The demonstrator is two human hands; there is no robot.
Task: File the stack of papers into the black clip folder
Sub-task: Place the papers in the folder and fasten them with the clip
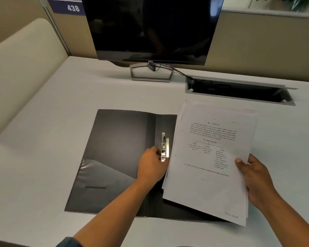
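Observation:
The black clip folder (114,148) lies open and flat on the desk. Its metal clip (164,147) stands raised along the spine. My left hand (152,166) rests on the spine with its fingers on the lower end of the clip. A stack of printed white papers (210,161) covers the folder's right half, tilted, its left edge close to the clip. My right hand (253,177) grips the stack at its right edge, thumb on top. The left inner cover carries a clear pocket (103,173).
A dark monitor (150,27) on a metal stand (151,72) stands at the back of the white desk (52,131). An open cable tray (239,90) is recessed at the back right. A beige partition (20,56) borders the left side.

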